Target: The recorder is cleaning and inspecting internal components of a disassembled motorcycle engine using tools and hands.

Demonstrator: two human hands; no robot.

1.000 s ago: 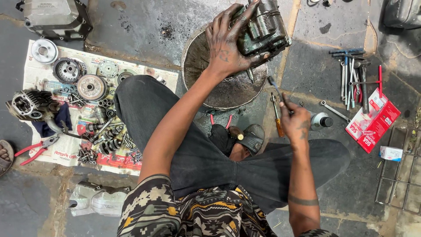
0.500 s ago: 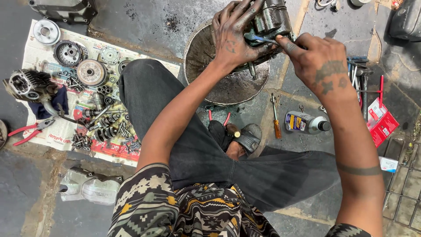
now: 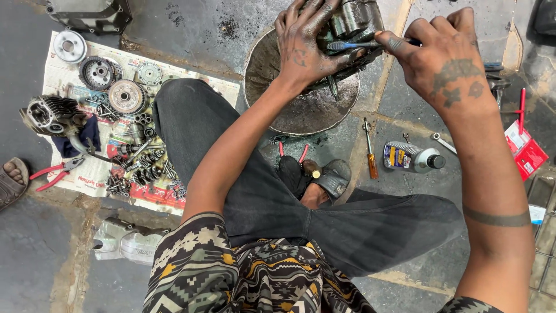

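Observation:
My left hand [image 3: 304, 43], dirty with grease, presses down on a dark engine block [image 3: 353, 20] that rests over a round metal pan [image 3: 301, 107]. My right hand [image 3: 446, 55] grips a blue-handled tool [image 3: 347, 45] whose shaft lies across the engine block, next to my left fingers. The tool's tip is hidden behind my left hand. I sit on the floor with my legs in dark trousers spread around the pan.
A newspaper [image 3: 87, 174] at left carries gears, clutch parts [image 3: 127, 95], a cylinder [image 3: 49, 116] and red pliers [image 3: 55, 174]. An orange-handled screwdriver [image 3: 370, 153], an oil bottle [image 3: 411, 156], a wrench [image 3: 443, 142] and a red packet [image 3: 524, 153] lie at right. Another person's sandalled foot [image 3: 11, 182] shows at left.
My right hand came up from the floor by the screwdriver to the engine block, now holding the blue-handled tool against it. My left hand stayed on the block.

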